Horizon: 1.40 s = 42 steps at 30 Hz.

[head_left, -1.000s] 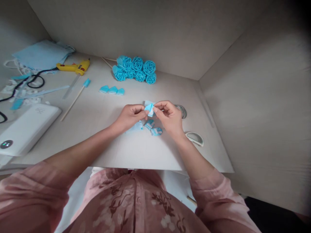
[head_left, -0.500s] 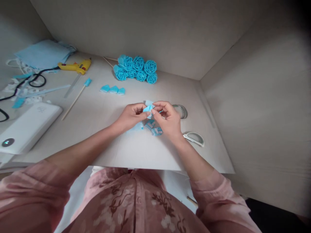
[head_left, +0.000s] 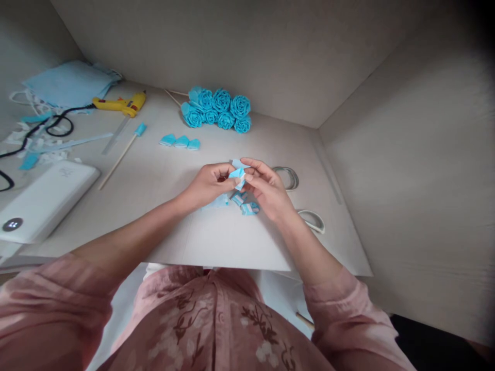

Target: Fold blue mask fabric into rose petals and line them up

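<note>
While left hand (head_left: 209, 184) and right hand (head_left: 266, 188) both pinch the blue petal piece (head_left: 237, 176) above the bench (head_left: 216, 242), a loosened pinch risks the fold springing open.

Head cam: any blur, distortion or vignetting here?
Head view: strong wide-angle bending at the table edges; dark vignette in the right corners; soft, even light with no glare; slight softness on the blue paper piece pinched between the left hand and the right hand.

Above the tabletop (head_left: 216, 242), the left hand (head_left: 207, 184) and right hand (head_left: 266, 189) pinch a small blue paper piece (head_left: 237, 176) between their fingertips, blue paper roses (head_left: 218, 108) lying beyond.
</note>
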Each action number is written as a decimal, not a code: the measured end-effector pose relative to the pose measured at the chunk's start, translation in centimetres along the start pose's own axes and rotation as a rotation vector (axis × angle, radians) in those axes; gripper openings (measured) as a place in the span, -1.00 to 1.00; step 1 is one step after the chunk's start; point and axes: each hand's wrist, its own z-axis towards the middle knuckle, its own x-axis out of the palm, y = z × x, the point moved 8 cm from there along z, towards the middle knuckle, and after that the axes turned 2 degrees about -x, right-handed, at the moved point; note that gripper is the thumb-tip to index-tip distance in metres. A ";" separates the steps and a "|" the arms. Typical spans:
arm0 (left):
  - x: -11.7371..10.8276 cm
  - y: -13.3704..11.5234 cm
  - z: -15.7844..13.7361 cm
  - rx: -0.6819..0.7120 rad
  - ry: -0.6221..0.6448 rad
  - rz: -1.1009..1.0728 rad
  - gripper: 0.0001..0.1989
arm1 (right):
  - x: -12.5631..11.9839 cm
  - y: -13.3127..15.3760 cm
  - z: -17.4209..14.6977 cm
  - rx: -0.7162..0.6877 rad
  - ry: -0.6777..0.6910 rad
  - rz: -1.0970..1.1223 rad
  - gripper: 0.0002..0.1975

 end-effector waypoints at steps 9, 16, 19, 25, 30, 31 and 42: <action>-0.4 1.0 0.2 -0.055 -0.040 -0.070 -0.70 | -1.2 2.4 -0.8 -0.323 -0.220 -0.473 -0.86; -0.3 1.4 0.1 -0.101 -0.030 -0.173 -0.61 | -1.3 2.4 -0.9 -0.304 -0.204 -0.431 -0.84; -0.3 1.2 0.1 -0.113 -0.027 -0.192 -0.59 | -1.4 2.3 -0.8 -0.302 -0.200 -0.419 -0.81; -0.1 1.1 0.1 -0.121 -0.007 -0.193 -0.59 | -1.2 1.8 -0.7 -0.277 -0.187 -0.367 -0.73; -0.1 1.4 0.3 -0.123 0.007 -0.221 -0.61 | -1.7 1.6 -0.5 -0.244 -0.206 -0.273 -0.68; -0.2 1.5 0.3 -0.124 0.006 -0.227 -0.62 | -2.1 1.8 -0.5 -0.253 -0.234 -0.242 -0.68; -0.5 1.6 0.2 -0.160 -0.041 -0.162 -0.74 | -1.4 4.9 -2.1 -0.553 -0.310 -0.763 -0.79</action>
